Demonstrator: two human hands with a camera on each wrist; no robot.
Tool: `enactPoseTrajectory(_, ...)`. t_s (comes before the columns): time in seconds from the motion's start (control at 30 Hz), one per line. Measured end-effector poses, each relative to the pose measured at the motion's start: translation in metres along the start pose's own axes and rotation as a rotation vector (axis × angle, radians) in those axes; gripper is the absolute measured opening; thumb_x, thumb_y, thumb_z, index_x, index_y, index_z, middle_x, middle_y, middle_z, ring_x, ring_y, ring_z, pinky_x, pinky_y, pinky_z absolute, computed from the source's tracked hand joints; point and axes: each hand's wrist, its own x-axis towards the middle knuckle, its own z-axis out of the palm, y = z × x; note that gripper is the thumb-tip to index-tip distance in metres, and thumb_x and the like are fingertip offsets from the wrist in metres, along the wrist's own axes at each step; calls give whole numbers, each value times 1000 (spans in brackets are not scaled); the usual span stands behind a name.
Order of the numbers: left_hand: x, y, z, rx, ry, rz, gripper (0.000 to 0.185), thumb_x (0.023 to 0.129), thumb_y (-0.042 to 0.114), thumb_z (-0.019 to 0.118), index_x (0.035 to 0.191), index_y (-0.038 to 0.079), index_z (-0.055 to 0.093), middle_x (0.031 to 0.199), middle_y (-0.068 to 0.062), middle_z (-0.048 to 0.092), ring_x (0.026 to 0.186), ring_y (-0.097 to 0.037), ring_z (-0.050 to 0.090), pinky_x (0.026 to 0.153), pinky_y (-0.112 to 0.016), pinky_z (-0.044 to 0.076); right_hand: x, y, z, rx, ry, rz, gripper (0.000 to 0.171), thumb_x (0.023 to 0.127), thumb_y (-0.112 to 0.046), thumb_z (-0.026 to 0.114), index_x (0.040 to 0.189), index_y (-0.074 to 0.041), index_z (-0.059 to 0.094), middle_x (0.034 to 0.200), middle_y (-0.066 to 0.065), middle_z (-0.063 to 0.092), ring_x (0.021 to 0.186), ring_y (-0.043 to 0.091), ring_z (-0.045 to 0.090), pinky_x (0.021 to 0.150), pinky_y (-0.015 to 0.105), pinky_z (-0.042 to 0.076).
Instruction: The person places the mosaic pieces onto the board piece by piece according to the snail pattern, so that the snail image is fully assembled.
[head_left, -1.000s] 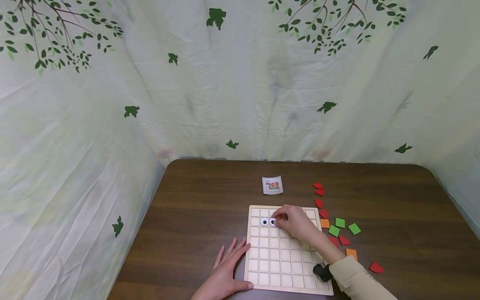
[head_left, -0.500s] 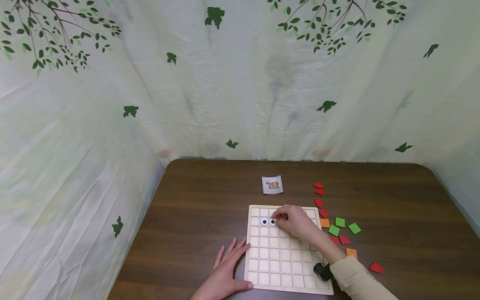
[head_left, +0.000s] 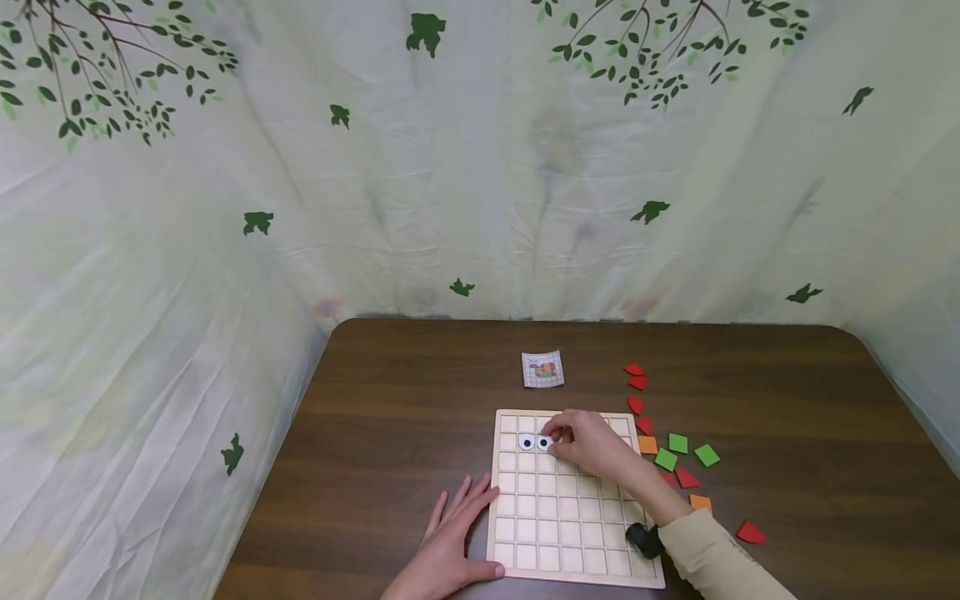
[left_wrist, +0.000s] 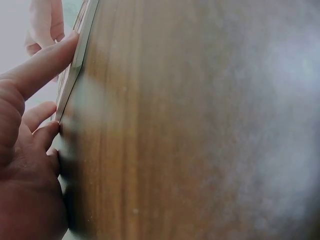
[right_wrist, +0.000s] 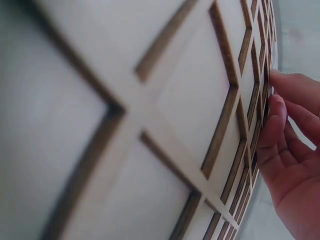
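A pale wooden grid board lies on the brown table. Two square eye tiles sit side by side in its upper rows: the left eye tile is uncovered, and the right eye tile is at my right fingertips. My right hand reaches over the board, thumb and fingers pinching that right tile at its edge. In the right wrist view the same fingers are down at the grid surface. With fingers spread, my left hand rests against the board's left edge, also seen along the board's side.
A small picture card lies beyond the board. Right of the board are scattered red pieces, green squares and orange squares. A black wrist device hangs at my right wrist over the board. A leaf-patterned curtain stands behind the table.
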Motion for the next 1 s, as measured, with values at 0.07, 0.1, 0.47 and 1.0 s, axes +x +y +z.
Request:
enactPoseTrajectory(0.07, 0, 0, 0, 1, 2, 3, 92, 69, 34, 86, 150, 22, 42, 160, 1, 27, 149, -29, 9, 110, -50, -6, 0, -1, 0, 7, -1, 1, 18, 84, -9, 77, 98, -18, 73, 79, -7, 57, 74, 14, 52, 64, 28, 46)
enactPoseTrajectory(0.1, 0, 0, 0, 3, 4, 5, 92, 69, 34, 86, 150, 22, 42, 160, 1, 27, 149, -29, 9, 110, -49, -6, 0, -1, 0, 13, -3, 0, 18, 83, -10, 78, 98, -18, 73, 79, -7, 57, 74, 14, 52, 64, 28, 46)
enactPoseTrajectory(0.47, -1, 0, 1, -41, 10, 39, 92, 69, 33, 86, 149, 19, 43, 160, -2, 28, 149, -33, 9, 110, -46, -8, -11, 10, -9, 101, 78, -12, 20, 83, -8, 76, 103, -12, 72, 85, -7, 62, 76, 14, 55, 68, 27, 50)
enactPoseTrajectory(1.0, 1, 1, -1, -22, 9, 21, 92, 69, 33, 86, 150, 19, 42, 160, 0, 27, 149, -32, 9, 110, -54, -6, -17, 55, -73, 76, 209, 59, 27, 92, -10, 69, 119, -7, 67, 104, 5, 66, 89, 23, 59, 73, 36, 52)
